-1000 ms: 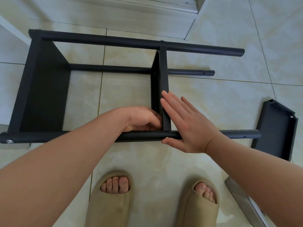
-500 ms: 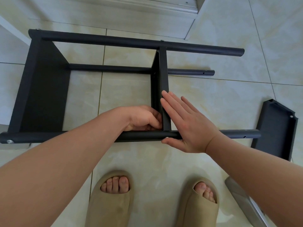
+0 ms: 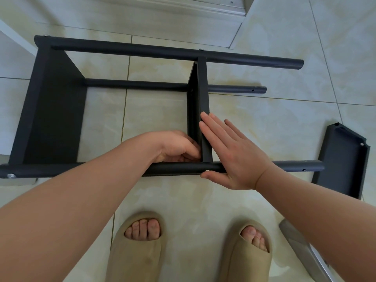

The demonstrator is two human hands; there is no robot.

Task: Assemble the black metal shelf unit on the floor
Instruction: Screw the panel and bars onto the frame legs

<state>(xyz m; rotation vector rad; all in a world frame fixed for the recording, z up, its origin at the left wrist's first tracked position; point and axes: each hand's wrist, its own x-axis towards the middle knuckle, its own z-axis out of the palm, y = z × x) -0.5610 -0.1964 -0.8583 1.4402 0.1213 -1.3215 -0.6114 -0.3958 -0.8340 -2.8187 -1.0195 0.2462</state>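
Observation:
The black metal shelf unit (image 3: 55,110) lies on its side on the tiled floor, its round poles running left to right. A middle shelf panel (image 3: 200,94) stands between the poles. My left hand (image 3: 177,147) is curled against the panel's left face just above the near pole (image 3: 179,168); what its fingers hold is hidden. My right hand (image 3: 232,153) lies flat with straight fingers against the panel's right side and over the near pole, thumb under the pole beside a small screw head (image 3: 207,170). A loose black shelf panel (image 3: 341,161) lies at the right.
My two feet in beige slippers (image 3: 138,251) stand on the tiles just in front of the near pole. A grey metal object (image 3: 299,247) lies at the lower right. A white wall edge and door sill run along the top.

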